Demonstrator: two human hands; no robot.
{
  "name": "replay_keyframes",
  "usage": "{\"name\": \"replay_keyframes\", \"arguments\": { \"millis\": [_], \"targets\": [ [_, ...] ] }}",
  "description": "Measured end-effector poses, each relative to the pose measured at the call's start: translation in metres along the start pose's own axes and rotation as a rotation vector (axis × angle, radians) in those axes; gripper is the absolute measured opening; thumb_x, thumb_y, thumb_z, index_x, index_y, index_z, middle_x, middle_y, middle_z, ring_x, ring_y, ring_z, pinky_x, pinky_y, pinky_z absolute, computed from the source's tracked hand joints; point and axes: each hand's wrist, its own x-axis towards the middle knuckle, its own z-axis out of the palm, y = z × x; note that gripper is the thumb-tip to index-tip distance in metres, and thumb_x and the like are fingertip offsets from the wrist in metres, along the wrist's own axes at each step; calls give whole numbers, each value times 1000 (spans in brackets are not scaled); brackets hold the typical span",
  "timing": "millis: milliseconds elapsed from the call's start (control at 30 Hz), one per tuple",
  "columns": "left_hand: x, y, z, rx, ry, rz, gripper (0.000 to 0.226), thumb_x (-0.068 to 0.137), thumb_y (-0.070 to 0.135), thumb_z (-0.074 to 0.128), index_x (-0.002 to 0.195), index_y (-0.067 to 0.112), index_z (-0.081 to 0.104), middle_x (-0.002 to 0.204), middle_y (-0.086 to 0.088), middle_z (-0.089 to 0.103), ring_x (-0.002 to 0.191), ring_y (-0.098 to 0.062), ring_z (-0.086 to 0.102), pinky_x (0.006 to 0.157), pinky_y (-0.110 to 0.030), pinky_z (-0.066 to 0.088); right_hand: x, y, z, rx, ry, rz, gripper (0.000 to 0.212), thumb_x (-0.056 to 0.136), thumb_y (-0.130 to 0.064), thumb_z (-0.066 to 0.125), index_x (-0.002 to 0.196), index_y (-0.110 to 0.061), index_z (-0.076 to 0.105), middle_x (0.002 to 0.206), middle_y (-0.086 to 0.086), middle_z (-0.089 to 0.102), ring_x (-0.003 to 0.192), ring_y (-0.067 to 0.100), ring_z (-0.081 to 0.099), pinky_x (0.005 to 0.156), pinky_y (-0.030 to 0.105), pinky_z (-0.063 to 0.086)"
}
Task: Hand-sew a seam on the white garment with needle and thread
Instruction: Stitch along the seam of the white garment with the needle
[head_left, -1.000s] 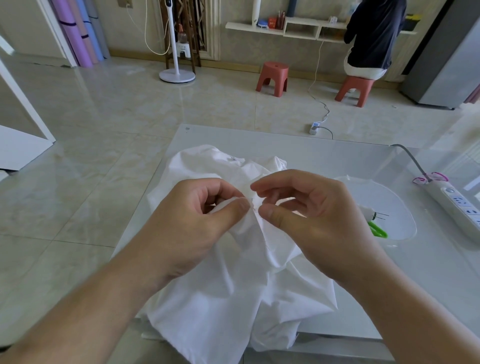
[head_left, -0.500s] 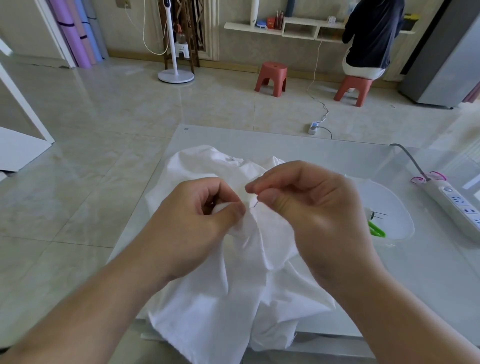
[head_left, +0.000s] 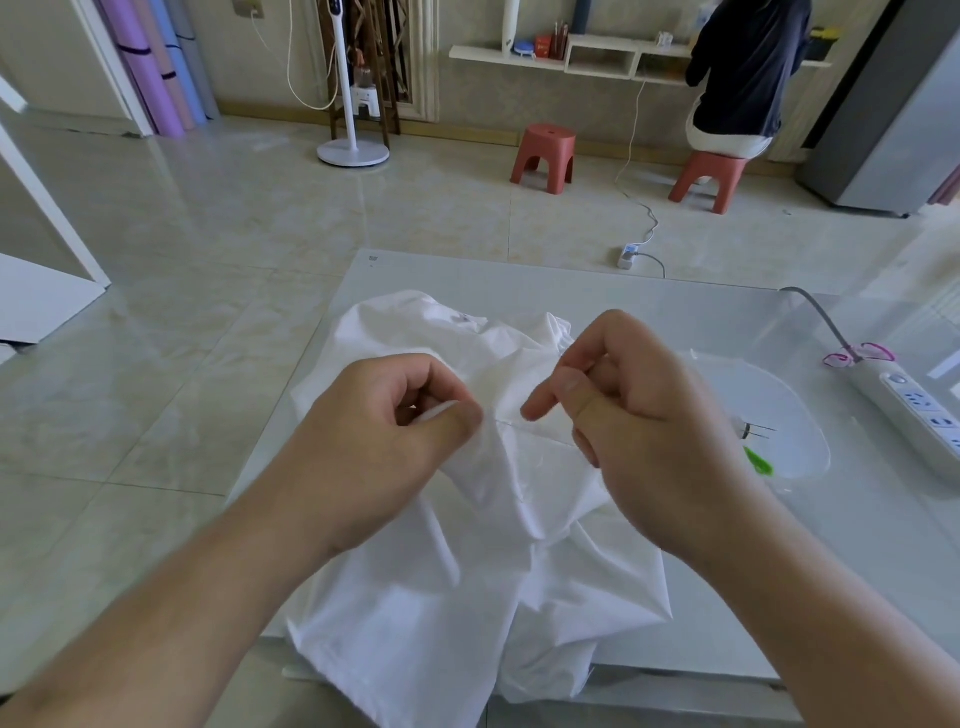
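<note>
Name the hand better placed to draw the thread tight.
Right. The right hand pinches the thread running from the white garment; the left hand grips the fold.

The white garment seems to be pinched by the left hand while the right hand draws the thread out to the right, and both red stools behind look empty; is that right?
Not quite. In the head view the left hand does pinch the white garment and the right hand draws the thread rightward, but only the nearer red stool is empty; a person sits on the other stool.
</note>
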Motion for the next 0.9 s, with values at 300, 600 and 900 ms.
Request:
{"name": "replay_keyframes", "arguments": {
  "millis": [300, 600, 900],
  "targets": [
    [-3, 8, 2, 81, -82, 86, 16, 95, 29, 74, 101, 44, 77, 61, 7, 44, 56, -11, 45, 56, -21, 41, 1, 3, 6, -29, -68, 9, 22, 106, -23, 56, 86, -29, 55, 54, -9, 50, 52, 10, 39, 55, 34, 37],
    [-5, 7, 0, 74, -99, 68, 10, 94, 38, 74, 87, 34, 79, 85, -2, 76, 83, -24, 70, 79, -39, 57, 12, 11, -3, -116, 61, 145, 19, 104, -23, 57, 85, -24, 58, 52, -11, 50, 46, 9, 40, 53, 31, 35],
    [-3, 8, 0, 68, -52, 46, 18, 98, 27, 73, 81, 26, 79, 52, 21, 52, 50, 2, 47, 53, -7, 37, 15, 19, -11, -312, 236, 164, 17, 103, -24, 46, 88, -27, 54, 80, -10, 65, 76, 19, 60, 66, 40, 52]
  ]
}}
